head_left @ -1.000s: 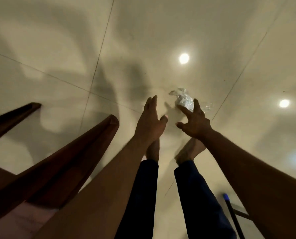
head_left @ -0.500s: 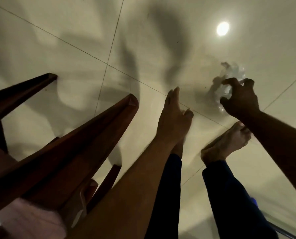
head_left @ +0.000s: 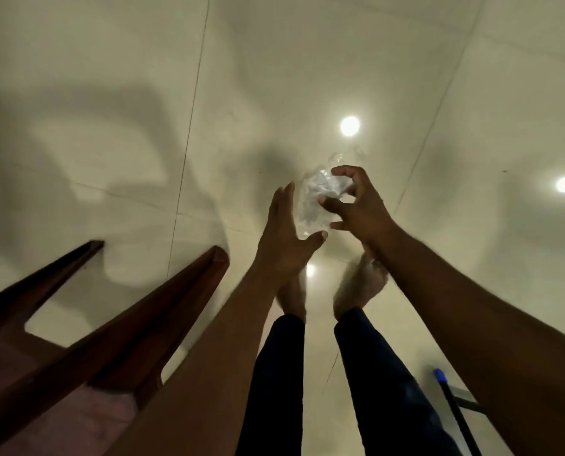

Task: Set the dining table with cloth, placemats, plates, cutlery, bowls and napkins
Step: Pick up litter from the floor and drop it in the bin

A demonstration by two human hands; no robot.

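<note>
Head view. A crumpled clear wrapper is seen low over the tiled floor, between the two hands. The right hand is curled, with fingertips pinching the wrapper's right side. The left hand is held with fingers nearly straight and thumb spread, alongside the wrapper's left edge; whether it touches the film cannot be told. None of the task's own things (cloth, placemats, plates, cutlery, bowls, napkins) is in view; the table is not shown.

Risks, as judged. The wrapper is thin and held by fingertips only, so it could slip free and drop to the floor. The floor is glossy and the feet are bare; film left underfoot could cause a slip. Chair legs stand close beside the left arm and could be knocked on rising. A dark rod with a blue tip lies near the right leg and could be trodden on.

Writing. No brand, label or readable text is visible on the wrapper or elsewhere.
</note>
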